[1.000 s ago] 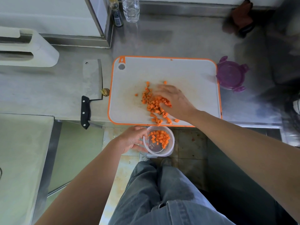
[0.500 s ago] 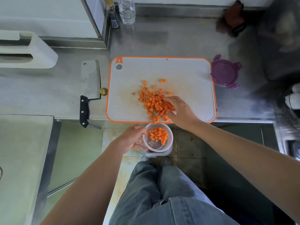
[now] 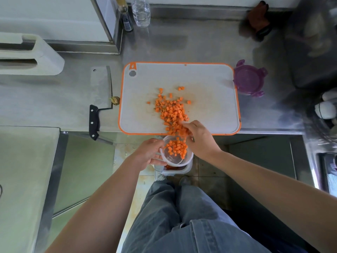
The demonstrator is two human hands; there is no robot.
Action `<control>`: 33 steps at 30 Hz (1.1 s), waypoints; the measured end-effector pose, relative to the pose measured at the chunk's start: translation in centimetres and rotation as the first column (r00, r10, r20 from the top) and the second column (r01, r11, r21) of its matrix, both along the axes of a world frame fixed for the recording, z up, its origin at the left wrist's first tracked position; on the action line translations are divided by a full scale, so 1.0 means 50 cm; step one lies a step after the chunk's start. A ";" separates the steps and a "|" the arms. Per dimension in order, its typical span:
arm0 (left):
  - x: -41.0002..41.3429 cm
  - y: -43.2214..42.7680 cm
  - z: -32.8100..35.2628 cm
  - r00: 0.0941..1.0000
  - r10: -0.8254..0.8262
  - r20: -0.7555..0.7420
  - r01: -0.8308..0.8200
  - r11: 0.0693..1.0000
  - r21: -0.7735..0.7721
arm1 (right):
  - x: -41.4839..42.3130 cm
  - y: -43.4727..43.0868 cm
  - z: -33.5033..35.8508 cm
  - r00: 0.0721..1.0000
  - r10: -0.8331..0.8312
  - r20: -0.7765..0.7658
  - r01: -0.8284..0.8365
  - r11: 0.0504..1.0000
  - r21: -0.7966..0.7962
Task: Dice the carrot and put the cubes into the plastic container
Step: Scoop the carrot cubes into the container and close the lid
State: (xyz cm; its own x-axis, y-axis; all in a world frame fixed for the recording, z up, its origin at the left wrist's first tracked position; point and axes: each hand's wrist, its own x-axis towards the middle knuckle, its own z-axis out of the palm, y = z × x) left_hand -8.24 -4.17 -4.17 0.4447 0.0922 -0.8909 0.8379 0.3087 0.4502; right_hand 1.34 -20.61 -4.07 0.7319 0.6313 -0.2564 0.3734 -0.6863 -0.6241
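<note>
Left grip (image 3: 148, 152) clasps clear round plastic container (image 3: 171, 160) under desk edge (image 3: 264, 129); cupped right grip (image 3: 200, 138) rakes orange carrot cubes (image 3: 173, 112).

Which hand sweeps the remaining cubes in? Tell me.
Right. The right hand touches the cubes at the board's near edge; the left hand holds the container below that edge.

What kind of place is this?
Probably a kitchen, maybe a commercial one: steel counter, a cleaver beside the cutting board, and carrot cubes on it.
</note>
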 end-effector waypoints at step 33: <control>-0.001 0.005 -0.005 1.000 -0.016 -0.001 0.016 1.000 -0.001 | 0.088 0.023 0.020 0.988 0.004 0.157 0.004 0.999 -0.050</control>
